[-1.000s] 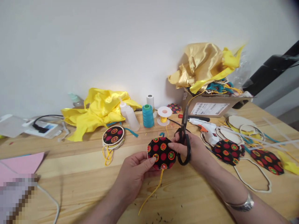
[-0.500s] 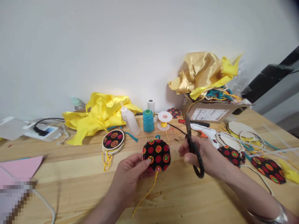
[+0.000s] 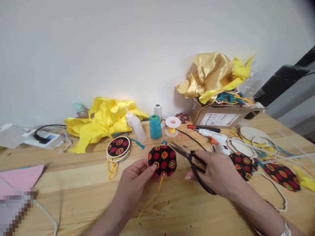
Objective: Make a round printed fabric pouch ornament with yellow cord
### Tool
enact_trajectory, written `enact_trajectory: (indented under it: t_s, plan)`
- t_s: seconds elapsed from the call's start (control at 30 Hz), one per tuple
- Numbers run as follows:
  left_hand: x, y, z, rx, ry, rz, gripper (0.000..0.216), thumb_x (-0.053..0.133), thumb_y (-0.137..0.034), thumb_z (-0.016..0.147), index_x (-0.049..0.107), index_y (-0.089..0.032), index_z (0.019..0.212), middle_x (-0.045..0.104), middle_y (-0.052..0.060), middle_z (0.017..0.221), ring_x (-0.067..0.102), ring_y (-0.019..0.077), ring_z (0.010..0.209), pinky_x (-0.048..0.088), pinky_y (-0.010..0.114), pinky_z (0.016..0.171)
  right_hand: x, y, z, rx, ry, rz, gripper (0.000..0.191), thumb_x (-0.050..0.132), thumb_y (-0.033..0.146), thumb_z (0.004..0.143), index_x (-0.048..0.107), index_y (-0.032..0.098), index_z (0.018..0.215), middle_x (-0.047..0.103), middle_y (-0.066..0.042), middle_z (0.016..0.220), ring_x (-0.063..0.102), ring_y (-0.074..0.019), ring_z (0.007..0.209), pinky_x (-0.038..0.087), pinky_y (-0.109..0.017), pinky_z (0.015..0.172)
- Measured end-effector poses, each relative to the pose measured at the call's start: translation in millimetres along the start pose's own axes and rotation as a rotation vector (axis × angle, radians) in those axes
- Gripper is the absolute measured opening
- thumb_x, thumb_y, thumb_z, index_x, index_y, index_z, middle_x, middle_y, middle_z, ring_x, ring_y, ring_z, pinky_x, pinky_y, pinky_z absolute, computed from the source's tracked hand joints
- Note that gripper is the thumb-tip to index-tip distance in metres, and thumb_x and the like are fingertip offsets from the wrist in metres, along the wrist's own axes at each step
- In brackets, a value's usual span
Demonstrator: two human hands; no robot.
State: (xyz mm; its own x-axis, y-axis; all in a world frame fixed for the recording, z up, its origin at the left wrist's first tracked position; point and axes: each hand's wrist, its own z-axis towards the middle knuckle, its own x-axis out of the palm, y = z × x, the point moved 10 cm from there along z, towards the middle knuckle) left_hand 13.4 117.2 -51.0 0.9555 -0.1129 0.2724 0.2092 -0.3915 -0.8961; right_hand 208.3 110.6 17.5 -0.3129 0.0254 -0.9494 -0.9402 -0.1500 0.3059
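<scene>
The left hand (image 3: pixel 137 177) pinches a patterned black fabric piece (image 3: pixel 164 160) by its left side; a yellow cord (image 3: pixel 153 198) trails nearward from that grip. To its right, the right hand (image 3: pixel 218 170) is wrapped around scissors (image 3: pixel 188 155), blades slightly parted beside the piece. Beyond stands a teal thread cone (image 3: pixel 155 127).

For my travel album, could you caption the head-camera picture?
Left hand pinches a flower-patterned black piece; right hand holds scissors beside it.

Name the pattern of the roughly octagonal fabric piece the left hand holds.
The black fabric piece has red dots and multicoloured flowers, clearest in the head view.
</scene>
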Motion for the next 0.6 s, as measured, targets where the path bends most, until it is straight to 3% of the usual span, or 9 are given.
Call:
enact_trajectory:
  t_s: [0.3, 0.6]
  plan:
    - [1.7, -0.3, -0.3, 0.0, 0.007, 0.083, 0.016, 0.066, -0.028, 0.072, 0.067, -0.015, 0.082, 0.069, 0.004, 0.075, 0.062, 0.015, 0.073, 0.046, 0.023, 0.068, -2.7, 4.0, -3.3, -0.042, -0.03, -0.142, 0.035, 0.052, 0.057, 0.069, 0.055, 0.022, 0.072, 0.065, -0.003, 0.065, 0.06, -0.0203, 0.062, 0.03, -0.026, 0.052]
    - [0.0, 2.1, 0.1, -0.005, 0.01, 0.083, 0.015, 0.067, -0.028, 0.071, 0.068, -0.015, 0.08, 0.069, 0.004, 0.074, 0.061, 0.0154, 0.071, 0.045, 0.023, 0.066, -2.6, 5.3, -3.4, -0.064, -0.071, -0.158, 0.039, 0.052, 0.06, 0.069, 0.058, 0.021, 0.072, 0.065, -0.004, 0.064, 0.059, -0.0183, 0.059, 0.028, -0.026, 0.051]
